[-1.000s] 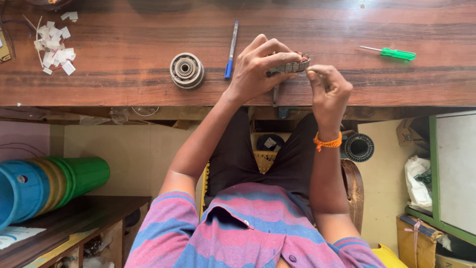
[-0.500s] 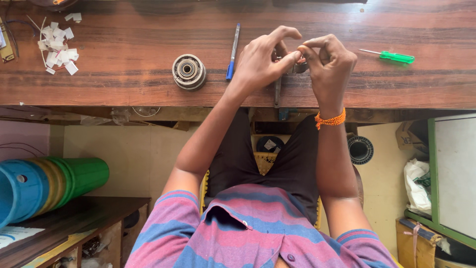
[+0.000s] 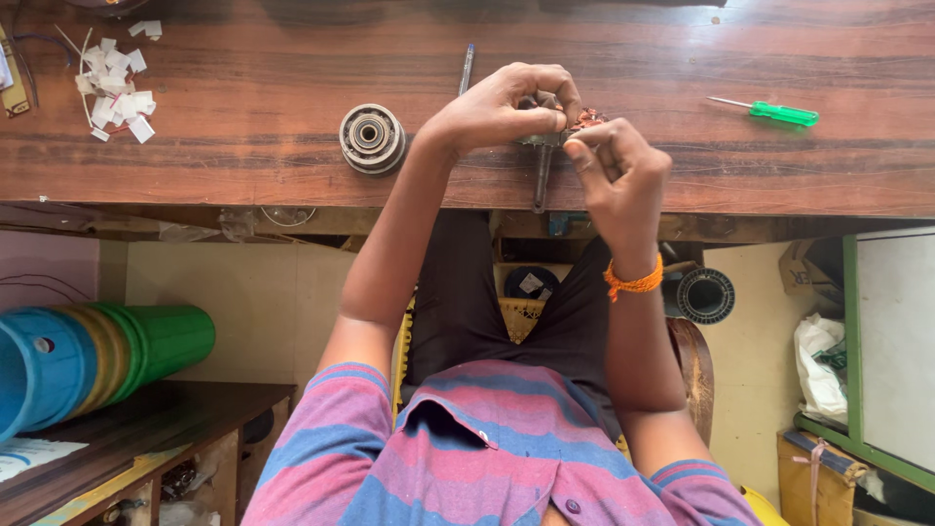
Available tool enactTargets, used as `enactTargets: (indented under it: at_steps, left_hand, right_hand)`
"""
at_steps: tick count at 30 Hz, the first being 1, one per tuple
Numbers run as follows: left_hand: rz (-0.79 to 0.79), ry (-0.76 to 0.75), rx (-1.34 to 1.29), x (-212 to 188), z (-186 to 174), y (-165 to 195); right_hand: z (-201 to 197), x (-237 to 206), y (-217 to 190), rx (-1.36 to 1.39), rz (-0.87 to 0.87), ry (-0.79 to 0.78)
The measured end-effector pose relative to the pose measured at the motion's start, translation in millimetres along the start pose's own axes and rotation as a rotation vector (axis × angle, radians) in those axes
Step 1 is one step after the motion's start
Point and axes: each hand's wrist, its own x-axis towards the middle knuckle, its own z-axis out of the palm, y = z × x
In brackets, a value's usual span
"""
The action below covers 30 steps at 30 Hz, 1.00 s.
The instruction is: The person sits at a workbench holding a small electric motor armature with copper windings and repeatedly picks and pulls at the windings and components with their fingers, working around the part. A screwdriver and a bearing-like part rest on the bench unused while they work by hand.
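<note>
My left hand grips a small motor armature over the wooden table's near edge. Its metal shaft points down toward me and its copper windings show between my fingers. My right hand, with an orange band at the wrist, pinches at the windings from the right; whether it holds a wire I cannot tell. Both hands hide most of the armature's body.
A round metal housing lies left of my hands, with a blue pen behind them. A green screwdriver lies to the right, and white paper scraps at the far left. Stacked plastic buckets lie below.
My two hands came together over the armature, then my right hand dropped slightly toward the table edge. The shaft now hangs lower, and nothing else on the table moved.
</note>
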Motion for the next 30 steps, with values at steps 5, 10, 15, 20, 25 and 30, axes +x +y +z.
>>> enactTargets:
  at_steps: [5,10,15,20,25,30]
  left_hand:
    - [0.160,-0.027,0.060,0.9,-4.0,-10.4]
    - [0.250,0.061,0.217,-9.2,0.9,-3.0]
    - [0.271,0.319,0.755,-16.0,33.1,5.2]
    - [0.321,0.438,0.808,-14.6,44.8,-2.7]
    - [0.349,0.471,0.773,-14.5,45.3,-5.0]
    - [0.331,0.477,0.792,-13.8,45.0,-2.6]
  right_hand:
    - [10.0,-13.1,-10.4,0.069,0.068,0.018]
    - [21.7,-26.7,-0.3,0.084,0.073,0.027]
    - [23.6,-44.0,24.6,0.212,0.175,0.080]
    - [-2.9,-36.2,41.7,0.153,0.144,0.178]
    - [-27.4,-13.4,24.0,0.050,0.090,0.158]
    - [-27.4,3.7,6.5,0.053,0.026,0.069]
